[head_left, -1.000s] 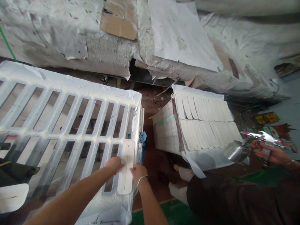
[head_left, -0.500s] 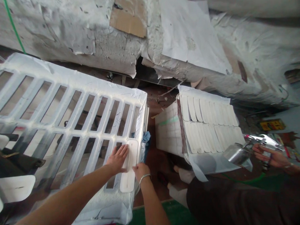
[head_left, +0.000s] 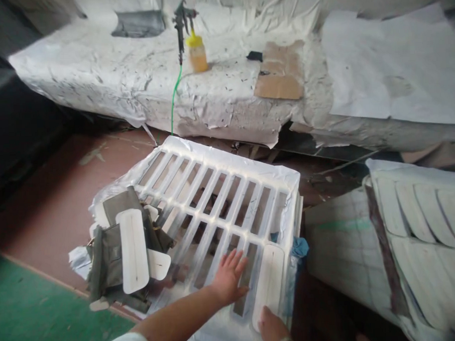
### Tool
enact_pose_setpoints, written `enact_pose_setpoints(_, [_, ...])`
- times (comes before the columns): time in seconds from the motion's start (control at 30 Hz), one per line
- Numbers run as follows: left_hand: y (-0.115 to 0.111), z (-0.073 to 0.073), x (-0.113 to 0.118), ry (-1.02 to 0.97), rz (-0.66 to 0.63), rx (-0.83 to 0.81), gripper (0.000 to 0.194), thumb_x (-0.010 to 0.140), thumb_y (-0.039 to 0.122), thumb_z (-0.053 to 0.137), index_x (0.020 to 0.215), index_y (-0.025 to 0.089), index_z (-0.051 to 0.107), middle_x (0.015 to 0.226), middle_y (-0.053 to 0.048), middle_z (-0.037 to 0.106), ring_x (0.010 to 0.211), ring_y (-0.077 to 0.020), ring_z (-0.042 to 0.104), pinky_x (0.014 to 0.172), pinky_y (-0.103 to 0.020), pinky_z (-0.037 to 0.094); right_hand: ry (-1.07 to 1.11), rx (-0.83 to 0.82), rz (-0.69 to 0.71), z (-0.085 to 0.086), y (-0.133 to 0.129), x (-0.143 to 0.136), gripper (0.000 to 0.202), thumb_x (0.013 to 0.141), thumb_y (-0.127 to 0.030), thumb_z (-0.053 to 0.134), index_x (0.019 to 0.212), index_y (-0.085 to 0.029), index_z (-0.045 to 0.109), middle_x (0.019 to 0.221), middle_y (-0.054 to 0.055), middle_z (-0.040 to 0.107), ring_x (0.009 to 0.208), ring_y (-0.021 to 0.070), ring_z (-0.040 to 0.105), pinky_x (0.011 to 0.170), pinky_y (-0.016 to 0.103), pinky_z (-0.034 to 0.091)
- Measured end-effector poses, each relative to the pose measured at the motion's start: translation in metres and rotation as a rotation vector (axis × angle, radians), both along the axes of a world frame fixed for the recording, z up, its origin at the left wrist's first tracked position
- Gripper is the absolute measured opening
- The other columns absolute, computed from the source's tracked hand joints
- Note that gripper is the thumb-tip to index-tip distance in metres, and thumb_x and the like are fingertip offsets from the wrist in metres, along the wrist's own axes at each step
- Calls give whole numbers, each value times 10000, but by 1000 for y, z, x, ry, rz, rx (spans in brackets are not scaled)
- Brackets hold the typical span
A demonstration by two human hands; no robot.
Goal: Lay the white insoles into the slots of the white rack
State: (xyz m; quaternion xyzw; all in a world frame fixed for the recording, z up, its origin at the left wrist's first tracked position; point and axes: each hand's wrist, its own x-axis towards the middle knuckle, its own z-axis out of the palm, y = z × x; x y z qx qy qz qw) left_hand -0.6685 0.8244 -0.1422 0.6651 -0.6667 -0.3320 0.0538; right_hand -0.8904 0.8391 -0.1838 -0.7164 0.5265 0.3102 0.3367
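A long white panel (head_left: 270, 281) with rounded corners and a thin dark line lies at the right end of a white-covered slatted frame (head_left: 199, 212). My right hand (head_left: 272, 329) is curled at the panel's near end, gripping its edge; some fingers are hidden. To the left, my left hand (head_left: 230, 276) is over the slats with fingers spread, holding nothing, apart from the panel. On the frame's left side lies a pile of grey-brown fabric pieces (head_left: 110, 251), with another white rounded panel (head_left: 133, 250) on top.
A paper-covered bench (head_left: 224, 97) runs along the back, bearing a spray gun (head_left: 181, 29) with a yellow-capped bottle (head_left: 198, 56) and green hose. Rows of white pieces (head_left: 430, 252) lie on a stand at right. Blue cloth (head_left: 299, 248) hangs beside the frame.
The view has swung left, bringing the fabric pile and bench spray gun into sight. My left hand has come off the panel and moved left. The other person's spray gun is out of view.
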Motion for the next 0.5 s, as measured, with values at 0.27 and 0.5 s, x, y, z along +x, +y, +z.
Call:
enact_pose_setpoints(0.27, [119, 56, 261, -262, 1222, -174, 801, 693, 511, 595, 1306, 60, 345, 1226, -193, 502, 1075, -307, 531, 922, -423, 449, -364, -7, -66, 66, -3, 113, 157, 805, -158, 468, 813, -205, 618, 751, 49, 694, 725, 171, 652, 648, 245, 439])
enact_pose_setpoints(0.5, [123, 63, 290, 219, 1341, 220, 403, 744, 456, 556, 984, 131, 564, 872, -83, 665, 800, -245, 634, 664, -302, 509, -799, 125, -150, 85, 15, 321, 425, 644, -163, 630, 1068, -155, 603, 995, 89, 665, 821, 183, 641, 717, 274, 487])
